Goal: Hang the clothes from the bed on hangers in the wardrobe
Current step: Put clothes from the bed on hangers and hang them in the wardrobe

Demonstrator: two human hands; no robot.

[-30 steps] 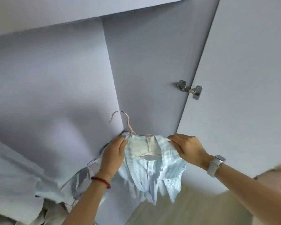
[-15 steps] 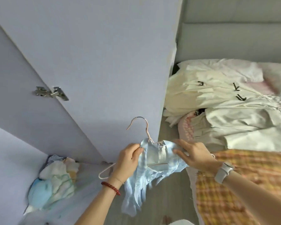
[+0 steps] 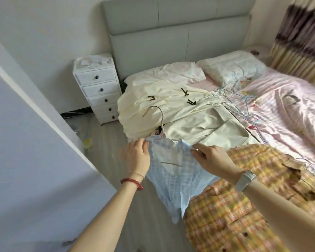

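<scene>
A light blue checked shirt (image 3: 176,179) hangs on a thin pinkish wire hanger (image 3: 157,115) in front of me, above the floor beside the bed. My left hand (image 3: 136,157) grips the shirt's left shoulder. At the right shoulder, my right hand (image 3: 213,160) pinches the fabric near the collar. On the bed (image 3: 289,110) lie a cream garment (image 3: 180,113), a yellow plaid garment (image 3: 244,197) and a tangle of wire hangers (image 3: 244,99). The wardrobe door (image 3: 31,151) stands at the left; the wardrobe's inside is out of view.
A white chest of drawers (image 3: 98,91) stands by the grey headboard (image 3: 171,33). Two pillows lie at the bed's head. Striped curtains (image 3: 298,42) hang at the far right. Small bits of litter lie on the wooden floor (image 3: 107,139) near the door.
My view has swung from the wardrobe's inside to the bed. Both hands keep hold of the blue shirt on its hanger and have carried it away from the wardrobe.
</scene>
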